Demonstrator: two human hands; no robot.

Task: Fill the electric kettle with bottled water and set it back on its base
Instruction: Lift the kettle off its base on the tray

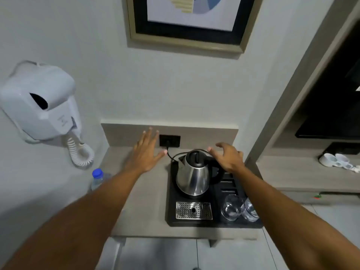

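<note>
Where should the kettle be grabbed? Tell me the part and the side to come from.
Grip the black handle on the right side of the kettle, coming from the right with the right hand, which hovers open just above it. The steel body is smooth and tapered; the spout faces left toward the open left hand.

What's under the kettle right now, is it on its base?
The kettle stands upright on the black tray, behind the metal drip grate. Its body covers whatever is beneath, so the base itself cannot be seen. The right hand hovers open over the handle.
</note>
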